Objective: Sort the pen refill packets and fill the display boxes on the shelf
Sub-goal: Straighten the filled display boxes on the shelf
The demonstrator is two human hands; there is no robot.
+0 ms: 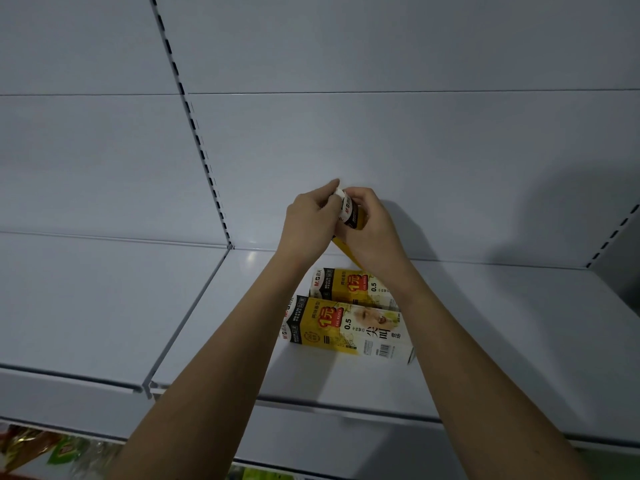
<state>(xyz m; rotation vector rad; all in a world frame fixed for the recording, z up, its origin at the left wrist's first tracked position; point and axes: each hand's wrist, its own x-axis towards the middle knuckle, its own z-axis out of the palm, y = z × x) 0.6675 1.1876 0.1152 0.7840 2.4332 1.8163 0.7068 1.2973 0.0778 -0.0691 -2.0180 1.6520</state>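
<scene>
Two yellow-and-white refill boxes lie flat on the white shelf [502, 341]: a near box [349, 327] and a far box [349, 285] right behind it. Above them both hands hold a third yellow-and-white box [349, 211] upright in the air, close to the back panel. My left hand [308, 223] pinches its white top flap. My right hand [372, 230] wraps around its body from the right. Most of the held box is hidden by the fingers, and its inside cannot be seen.
The shelf's back panel [381, 140] rises just behind the hands, with a slotted upright [197, 133] at the left. Another shelf section [97, 299] adjoins on the left. Colourful packets [45, 448] show on a lower level at the bottom left.
</scene>
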